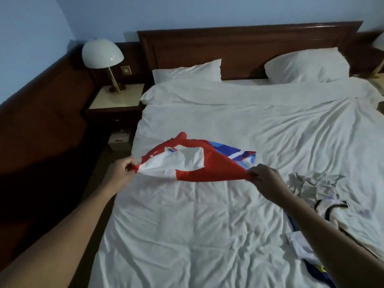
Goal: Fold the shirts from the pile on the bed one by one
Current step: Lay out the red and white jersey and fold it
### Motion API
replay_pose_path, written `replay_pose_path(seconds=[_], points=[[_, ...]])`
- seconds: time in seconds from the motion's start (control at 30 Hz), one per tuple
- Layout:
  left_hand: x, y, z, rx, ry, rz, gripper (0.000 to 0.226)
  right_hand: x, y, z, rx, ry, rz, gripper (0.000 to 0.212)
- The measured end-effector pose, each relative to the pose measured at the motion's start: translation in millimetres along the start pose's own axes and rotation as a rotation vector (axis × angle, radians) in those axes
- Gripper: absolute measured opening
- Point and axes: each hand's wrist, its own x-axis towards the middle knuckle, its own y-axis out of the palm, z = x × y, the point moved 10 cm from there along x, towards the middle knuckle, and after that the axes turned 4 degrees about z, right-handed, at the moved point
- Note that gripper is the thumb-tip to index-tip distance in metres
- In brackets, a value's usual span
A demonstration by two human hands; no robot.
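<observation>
— Fingers (130, 163) of our left hand (122, 169) pinch a red-and-white corner of the shirt (207, 167). Do we see the same on the other side?

— We do. Our right hand (267, 180) curls its fingertips (254, 173) round the opposite red corner. The red, white and blue shirt is stretched between our 2 hands, lifted over the left half of the bed (187, 235) (whether its far, blue-patterned edge touches the sheet, we cannot tell).

— And around it?

— Beside our right forearm lies the pile (320, 194) of crumpled pale shirts, apart from the held shirt. Further back we find 2 white pillows (187, 70) against the dark wooden headboard (249, 44). Left of the bed stands a nightstand (116, 98) bearing a white domed lamp (101, 55).
</observation>
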Motion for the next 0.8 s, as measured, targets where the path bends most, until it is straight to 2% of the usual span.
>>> replay_pose_path(seconds=[0.1,0.2,0.3,0.43,0.5,0.6,0.7,0.8], points=[[-48.9,67.2,93.4,0.207,-0.188,0.181,0.020,-54.3,83.2,-17.3,-0.039,0.036,0.161,0.020],[-109.8,124.0,159.8,0.282,-0.341,0.311,0.021,-117.2,161.7,-24.5,-0.018,0.084,0.325,0.024],[-164.5,171.3,176.9,0.332,-0.356,0.432,0.020,-176.7,229.7,-26.8,-0.029,0.094,0.504,0.033],[-205.9,219.6,167.4,0.255,-0.343,0.499,0.020,-236.8,291.1,-49.6,-0.078,0.194,0.668,0.038],[-213.0,238.2,162.3,0.211,-0.337,0.498,0.018,-255.7,306.0,-63.2,-0.075,0.285,0.693,0.036],[-214.1,268.9,155.7,0.164,-0.277,0.484,0.013,-262.8,307.0,-84.3,-0.073,0.367,0.607,0.031],[-210.4,304.9,149.8,0.201,-0.185,0.499,0.013,-265.1,303.2,-110.9,-0.110,0.415,0.536,0.042],[-194.2,339.8,145.9,0.306,-0.058,0.462,0.029,-266.7,307.4,-137.7,-0.206,0.391,0.501,0.060]])
